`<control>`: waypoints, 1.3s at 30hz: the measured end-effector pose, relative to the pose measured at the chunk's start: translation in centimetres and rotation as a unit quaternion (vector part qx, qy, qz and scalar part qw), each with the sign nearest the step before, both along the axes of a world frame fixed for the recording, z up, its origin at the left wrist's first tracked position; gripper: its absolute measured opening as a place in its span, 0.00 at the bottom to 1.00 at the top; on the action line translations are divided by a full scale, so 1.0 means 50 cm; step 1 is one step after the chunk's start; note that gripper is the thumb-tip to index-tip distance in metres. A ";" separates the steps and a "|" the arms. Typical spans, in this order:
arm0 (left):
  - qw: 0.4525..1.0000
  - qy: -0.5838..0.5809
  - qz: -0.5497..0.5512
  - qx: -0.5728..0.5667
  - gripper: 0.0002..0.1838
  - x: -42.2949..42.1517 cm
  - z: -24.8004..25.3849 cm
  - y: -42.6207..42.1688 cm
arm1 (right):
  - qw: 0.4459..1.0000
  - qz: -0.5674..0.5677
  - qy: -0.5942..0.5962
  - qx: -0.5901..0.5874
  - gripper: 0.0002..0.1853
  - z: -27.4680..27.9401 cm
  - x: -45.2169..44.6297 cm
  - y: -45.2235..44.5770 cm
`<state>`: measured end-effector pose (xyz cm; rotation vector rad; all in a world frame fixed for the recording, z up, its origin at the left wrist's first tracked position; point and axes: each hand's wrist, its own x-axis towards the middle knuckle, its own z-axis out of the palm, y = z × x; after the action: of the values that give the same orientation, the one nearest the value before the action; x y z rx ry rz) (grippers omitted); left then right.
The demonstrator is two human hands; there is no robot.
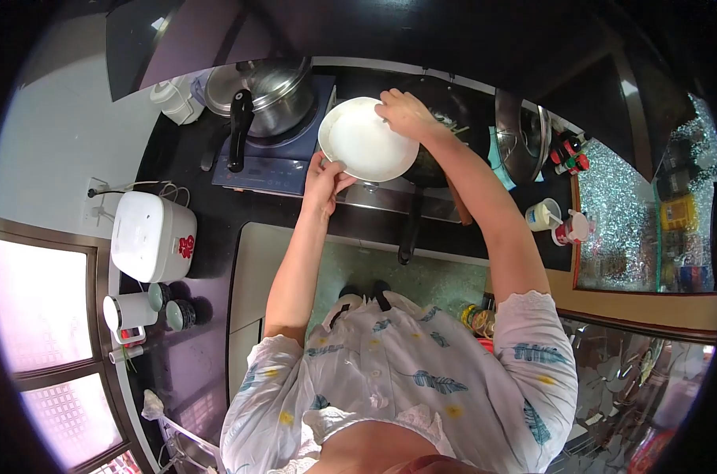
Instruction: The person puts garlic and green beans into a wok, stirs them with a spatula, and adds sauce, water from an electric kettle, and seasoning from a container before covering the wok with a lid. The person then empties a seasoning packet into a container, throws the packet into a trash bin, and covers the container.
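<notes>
A white dish [366, 142] is held up over the stove, its plain white inside facing me. My left hand [324, 186] pinches its near left rim, thumb on the upper side. My right hand [406, 114] grips the far right rim, fingers bent over the edge. Behind the dish and my right forearm lies a dark wok [473, 103], partly hidden, with some green pieces [450, 121] visible in it. Its dark handle [410, 229] points toward me past the counter edge.
A steel pressure cooker [279, 103] stands on a blue induction hob [267, 174] at left. Farther left is a white rice cooker [154, 237]. Rightward are a steel lid [524, 134], a white container [542, 214], a red-and-white container [570, 228] and sauce bottles [570, 154].
</notes>
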<state>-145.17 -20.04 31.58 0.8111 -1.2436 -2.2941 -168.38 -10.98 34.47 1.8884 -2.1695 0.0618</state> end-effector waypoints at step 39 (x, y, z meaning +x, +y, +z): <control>0.889 -0.025 0.457 0.023 0.32 1.079 -0.109 0.105 | 0.860 -0.345 0.003 0.376 0.26 0.175 0.135 0.093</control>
<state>-91.22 -14.78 26.14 1.1588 -0.5932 -1.5237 -161.63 -6.31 43.21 1.1994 -2.9847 -1.0576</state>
